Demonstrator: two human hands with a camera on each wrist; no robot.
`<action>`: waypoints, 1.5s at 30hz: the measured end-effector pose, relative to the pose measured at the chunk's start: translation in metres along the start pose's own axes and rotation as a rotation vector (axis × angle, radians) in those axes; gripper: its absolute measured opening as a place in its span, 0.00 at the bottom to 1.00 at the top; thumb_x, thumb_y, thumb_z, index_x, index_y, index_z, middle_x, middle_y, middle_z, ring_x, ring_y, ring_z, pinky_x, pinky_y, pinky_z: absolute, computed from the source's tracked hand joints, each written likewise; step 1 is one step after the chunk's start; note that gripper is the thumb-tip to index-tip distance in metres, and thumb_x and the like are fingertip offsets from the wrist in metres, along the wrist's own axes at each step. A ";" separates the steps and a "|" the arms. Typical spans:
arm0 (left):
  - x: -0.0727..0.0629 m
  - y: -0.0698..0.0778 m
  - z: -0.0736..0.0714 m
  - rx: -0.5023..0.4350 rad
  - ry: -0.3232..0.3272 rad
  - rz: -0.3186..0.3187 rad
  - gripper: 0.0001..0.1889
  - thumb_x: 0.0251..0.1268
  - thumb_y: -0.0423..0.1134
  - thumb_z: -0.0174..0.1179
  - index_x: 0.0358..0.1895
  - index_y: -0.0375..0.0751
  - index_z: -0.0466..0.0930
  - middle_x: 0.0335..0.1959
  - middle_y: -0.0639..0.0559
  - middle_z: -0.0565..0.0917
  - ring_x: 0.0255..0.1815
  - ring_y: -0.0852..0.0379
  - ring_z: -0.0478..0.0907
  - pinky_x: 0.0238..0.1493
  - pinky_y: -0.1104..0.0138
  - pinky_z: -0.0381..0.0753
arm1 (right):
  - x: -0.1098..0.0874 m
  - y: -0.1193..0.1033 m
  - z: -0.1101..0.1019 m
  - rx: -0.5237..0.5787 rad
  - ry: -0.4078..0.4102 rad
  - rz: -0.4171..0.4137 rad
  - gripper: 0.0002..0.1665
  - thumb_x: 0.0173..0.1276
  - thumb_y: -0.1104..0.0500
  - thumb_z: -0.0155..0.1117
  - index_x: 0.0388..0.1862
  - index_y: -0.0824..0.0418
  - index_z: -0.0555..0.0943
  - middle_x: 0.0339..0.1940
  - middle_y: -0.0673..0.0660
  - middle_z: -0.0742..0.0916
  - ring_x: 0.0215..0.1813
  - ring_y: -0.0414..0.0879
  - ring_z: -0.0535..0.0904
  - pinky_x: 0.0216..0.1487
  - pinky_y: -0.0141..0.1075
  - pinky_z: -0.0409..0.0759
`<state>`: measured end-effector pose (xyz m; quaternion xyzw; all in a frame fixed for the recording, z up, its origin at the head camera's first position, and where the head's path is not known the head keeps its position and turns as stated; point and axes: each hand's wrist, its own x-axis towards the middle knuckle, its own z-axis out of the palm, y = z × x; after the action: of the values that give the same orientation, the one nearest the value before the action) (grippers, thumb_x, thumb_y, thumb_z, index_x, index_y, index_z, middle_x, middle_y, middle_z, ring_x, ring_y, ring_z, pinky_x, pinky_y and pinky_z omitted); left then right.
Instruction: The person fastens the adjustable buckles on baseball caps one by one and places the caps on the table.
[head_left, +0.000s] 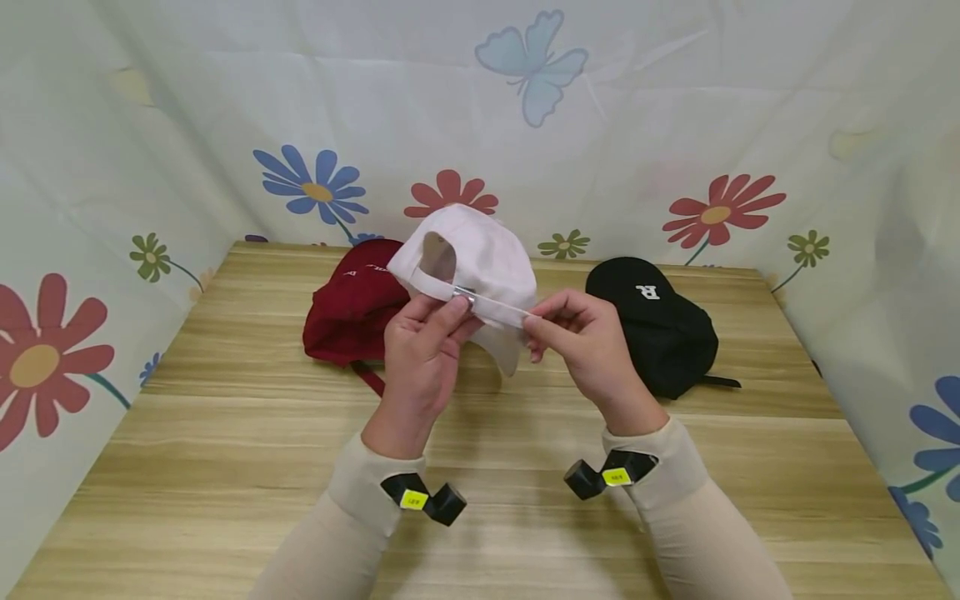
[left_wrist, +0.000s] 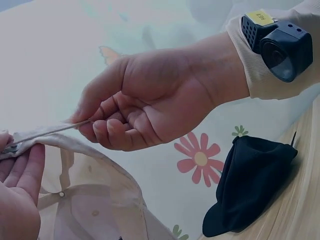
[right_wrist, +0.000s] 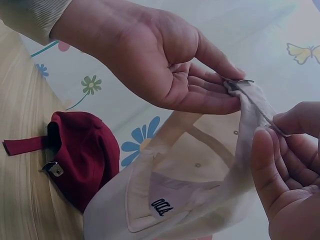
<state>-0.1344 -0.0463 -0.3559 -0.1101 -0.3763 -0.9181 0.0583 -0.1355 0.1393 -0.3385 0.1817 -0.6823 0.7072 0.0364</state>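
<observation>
Held up above the table is a white baseball cap point(head_left: 480, 250), its back opening and strap turned toward me. My left hand point(head_left: 427, 350) pinches the strap at its metal buckle point(head_left: 463, 293), thumb on top. Between thumb and fingers, my right hand point(head_left: 588, 350) grips the free end of the white strap point(head_left: 501, 312), which is drawn straight between both hands. The right wrist view shows the inside of the cap point(right_wrist: 200, 165) with dark lettering on its lining.
A dark red cap point(head_left: 348, 308) lies on the wooden table point(head_left: 247, 467) behind my left hand, its strap hanging forward. Behind my right hand lies a black cap point(head_left: 667, 342) with a white letter R. A flowered cloth point(head_left: 600, 150) surrounds the table at the back and sides.
</observation>
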 end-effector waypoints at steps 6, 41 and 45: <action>-0.001 0.000 -0.001 0.048 0.000 0.009 0.15 0.67 0.21 0.52 0.51 0.37 0.81 0.43 0.49 0.86 0.41 0.55 0.84 0.48 0.63 0.85 | 0.000 0.003 0.001 0.017 -0.014 0.000 0.03 0.62 0.70 0.66 0.32 0.64 0.82 0.26 0.55 0.84 0.23 0.46 0.80 0.28 0.37 0.84; -0.020 0.000 -0.026 0.005 -0.122 0.010 0.18 0.64 0.18 0.49 0.42 0.43 0.83 0.36 0.55 0.83 0.40 0.61 0.80 0.45 0.68 0.82 | 0.114 -0.017 -0.009 -0.586 -0.289 0.261 0.18 0.68 0.47 0.63 0.51 0.52 0.84 0.46 0.51 0.87 0.41 0.48 0.81 0.45 0.41 0.83; -0.017 0.004 -0.027 0.000 -0.138 0.022 0.18 0.64 0.18 0.49 0.43 0.43 0.82 0.37 0.55 0.84 0.41 0.61 0.80 0.47 0.68 0.82 | 0.120 -0.021 -0.004 -0.599 -0.300 0.267 0.13 0.68 0.50 0.64 0.48 0.53 0.86 0.43 0.52 0.87 0.40 0.48 0.81 0.43 0.37 0.82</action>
<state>-0.1214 -0.0679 -0.3755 -0.1770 -0.3782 -0.9076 0.0425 -0.2421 0.1207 -0.2814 0.1742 -0.8746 0.4400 -0.1053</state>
